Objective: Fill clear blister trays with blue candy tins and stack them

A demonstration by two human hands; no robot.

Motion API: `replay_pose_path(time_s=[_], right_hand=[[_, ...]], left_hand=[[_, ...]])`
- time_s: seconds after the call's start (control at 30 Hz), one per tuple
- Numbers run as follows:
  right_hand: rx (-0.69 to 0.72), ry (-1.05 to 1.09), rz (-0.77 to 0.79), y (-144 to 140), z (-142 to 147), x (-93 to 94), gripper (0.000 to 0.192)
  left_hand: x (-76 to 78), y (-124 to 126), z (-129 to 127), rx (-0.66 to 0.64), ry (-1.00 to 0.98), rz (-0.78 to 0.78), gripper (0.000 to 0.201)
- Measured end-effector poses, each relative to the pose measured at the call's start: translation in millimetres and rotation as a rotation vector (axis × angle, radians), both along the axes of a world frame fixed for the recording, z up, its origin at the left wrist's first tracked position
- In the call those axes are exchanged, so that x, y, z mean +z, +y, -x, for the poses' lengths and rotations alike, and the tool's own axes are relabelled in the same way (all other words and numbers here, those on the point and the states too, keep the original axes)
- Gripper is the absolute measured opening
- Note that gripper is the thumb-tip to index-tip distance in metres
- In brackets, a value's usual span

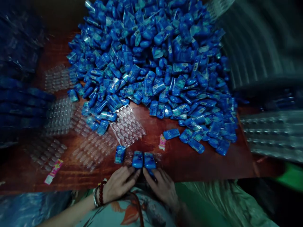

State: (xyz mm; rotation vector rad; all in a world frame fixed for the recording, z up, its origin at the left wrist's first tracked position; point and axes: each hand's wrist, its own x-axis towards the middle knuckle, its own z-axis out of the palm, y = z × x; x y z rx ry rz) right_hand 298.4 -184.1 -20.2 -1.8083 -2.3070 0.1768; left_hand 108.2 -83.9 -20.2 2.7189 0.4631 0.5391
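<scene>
Where my left hand and right hand touch blue packets over a clear tray, I can't tell whether either grips.

We rest both hands at the near edge of a red-brown table. Our left hand, with bracelets at its wrist, has its fingertips by the near end of one blue packet; our right hand reaches the packet just beside it. A third packet lies to the left. Beyond, we see a large heap of similar packets, a clear moulded tray touching its front, and a small pink wrapper. Whether our fingers grip anything, we cannot tell.
</scene>
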Motion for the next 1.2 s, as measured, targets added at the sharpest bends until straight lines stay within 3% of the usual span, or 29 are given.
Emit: replay_pose_path(time_s=[0.17,0.37,0.53,0.6,0.67,0.73,0.77,0.9,1.0,1.1,1.2], right_hand=[[-0.004,0.076,0.051,-3,-4,0.2,0.041],[-0.087,0.217,-0.141,12,-17,-8.1,0.031],[-0.136,0.195,-0.135,26,-28,-5.9,0.026],[-0.155,0.246,-0.127,32,-41,-1.9,0.029],[-0.253,0.225,-0.089,43,-60,3.3,0.036],[-0.315,0.087,0.014,59,-79,8.5,0.043],[-0.287,-0.008,0.078,69,-86,10.4,0.048],[-0.115,-0.274,0.26,102,-96,12.9,0.055],[-0.083,-0.242,0.273,104,-96,12.9,0.045],[-0.262,0.008,0.122,83,-100,13.7,0.034],[-0.476,0.372,0.022,47,-98,15.8,0.028]], left_hand=[[-4.3,-1,6,-0.006,-0.02,0.075,0.029],[1.5,17,-10,0.022,0.014,0.081,0.035],[-0.2,26,-14,0.104,-0.019,0.089,0.038],[-1.6,28,-6,0.22,-0.085,0.14,0.042],[-3.1,31,4,0.425,-0.113,0.217,0.046],[-4.7,37,13,0.584,-0.031,0.278,0.045],[-5.3,40,16,0.601,0.043,0.289,0.044],[-4.7,50,18,0.438,0.331,0.251,0.04],[-2.8,50,16,0.423,0.464,0.189,0.033],[-4.1,49,20,0.443,0.476,0.129,0.02],[-6.3,50,30,0.377,0.365,0.113,0.027]])
